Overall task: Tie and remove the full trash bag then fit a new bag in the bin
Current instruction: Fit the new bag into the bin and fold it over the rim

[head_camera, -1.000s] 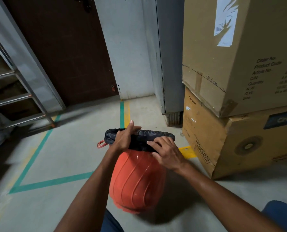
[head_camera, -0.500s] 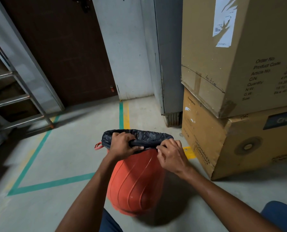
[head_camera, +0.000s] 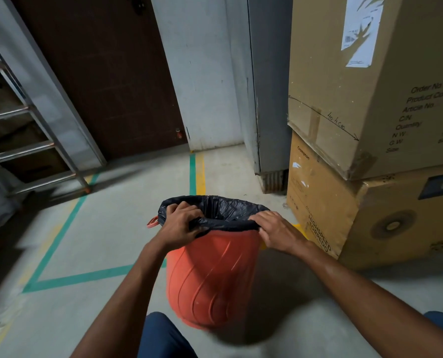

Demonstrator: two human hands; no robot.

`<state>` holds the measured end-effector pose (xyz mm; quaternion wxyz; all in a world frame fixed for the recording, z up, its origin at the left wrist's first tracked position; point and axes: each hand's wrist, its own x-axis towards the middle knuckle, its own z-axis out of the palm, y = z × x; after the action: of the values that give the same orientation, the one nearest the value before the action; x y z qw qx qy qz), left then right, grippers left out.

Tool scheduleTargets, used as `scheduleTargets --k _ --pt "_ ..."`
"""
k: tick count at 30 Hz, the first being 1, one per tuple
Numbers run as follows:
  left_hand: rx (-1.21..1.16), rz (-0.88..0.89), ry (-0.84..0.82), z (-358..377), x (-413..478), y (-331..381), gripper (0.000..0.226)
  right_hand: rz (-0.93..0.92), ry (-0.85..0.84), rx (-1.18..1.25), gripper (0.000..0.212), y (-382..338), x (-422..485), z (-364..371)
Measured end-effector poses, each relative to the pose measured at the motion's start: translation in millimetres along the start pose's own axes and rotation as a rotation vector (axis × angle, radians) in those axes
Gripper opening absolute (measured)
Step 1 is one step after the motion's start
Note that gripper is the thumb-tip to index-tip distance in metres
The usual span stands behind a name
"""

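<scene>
Stacked cardboard boxes [head_camera: 357, 99] are seen at the right edge of the floor [head_camera: 99, 228]. Beside them the orange bin [head_camera: 212, 277] is set, its rim covered by a black bag [head_camera: 228, 210]. The bag's edge is gripped by the left hand [head_camera: 181, 223] and the right hand [head_camera: 279, 232].

A pale grey concrete floor [head_camera: 106, 241] is carrying everything in front of me, with green tape lines [head_camera: 86, 277] and a yellow tape line [head_camera: 200, 174] running across it. An orange ribbed plastic bin [head_camera: 210, 280] is sitting on it, leaning. To the right a brown cardboard box [head_camera: 326, 213] is resting, with a grey metal cabinet [head_camera: 272, 99] behind it. At the left a steel rack [head_camera: 34, 151] is standing.
</scene>
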<state>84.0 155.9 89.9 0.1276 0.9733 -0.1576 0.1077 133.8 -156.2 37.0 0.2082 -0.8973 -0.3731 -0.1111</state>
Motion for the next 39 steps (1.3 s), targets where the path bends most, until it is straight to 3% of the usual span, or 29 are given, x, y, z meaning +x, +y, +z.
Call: scheduleTargets --k 2,5,9,11,13,15,18,20,23,27,31,33,35,39 --pt "0.057 0.010 -0.086 -9.3 -1.8 -2.5 0.042 -0.049 0.039 0.008 0.045 -2.8 4.6 -1.0" --pt "0.056 0.020 -0.084 -14.8 0.7 14.7 0.061 -0.102 0.128 -0.001 0.047 -19.4 15.7 0.9" --pt "-0.259 -0.106 -0.069 -6.6 19.6 64.4 0.053 -0.204 0.198 -0.057 0.037 -43.5 37.5 -3.3" --pt "-0.239 -0.187 -0.034 1.6 26.5 75.6 0.058 -0.221 0.239 -0.071 0.030 -51.9 43.2 -4.4" --pt "-0.174 -0.226 0.029 8.3 28.3 70.9 0.059 -0.168 0.297 -0.039 0.031 -54.0 39.4 -2.8" --pt "-0.147 -0.253 0.030 9.3 28.7 59.2 0.067 -0.094 0.339 -0.019 0.048 -47.1 27.9 1.9" --pt "-0.322 -0.329 0.049 6.4 27.6 41.3 0.073 0.044 0.284 -0.044 0.075 -31.3 13.1 8.5" --pt "-0.469 -0.357 0.097 3.1 23.5 37.6 0.072 0.128 0.244 -0.006 0.072 -25.5 13.4 11.9" --pt "-0.546 -0.376 0.110 0.4 17.6 35.5 0.068 0.092 0.314 0.060 0.048 -26.4 22.8 13.4" --pt "-0.476 -0.440 0.080 0.0 13.0 25.4 0.076 -0.086 0.422 0.000 0.029 -28.0 22.9 12.3" --pt "-0.304 -0.394 0.067 -0.1 10.7 12.8 0.083 -0.292 0.276 -0.045 0.016 -37.5 5.1 17.6" --pt "-0.133 -0.306 0.070 2.1 9.3 13.4 0.088 -0.285 0.240 -0.079 0.015 -41.6 3.9 19.3" --pt "-0.032 -0.264 0.063 5.7 6.0 14.3 0.078 -0.227 0.287 -0.078 0.016 -46.4 4.8 21.1" --pt "-0.072 -0.219 0.100 5.2 -1.4 8.5 0.052 -0.112 0.362 -0.053 0.030 -47.5 -1.7 28.1"
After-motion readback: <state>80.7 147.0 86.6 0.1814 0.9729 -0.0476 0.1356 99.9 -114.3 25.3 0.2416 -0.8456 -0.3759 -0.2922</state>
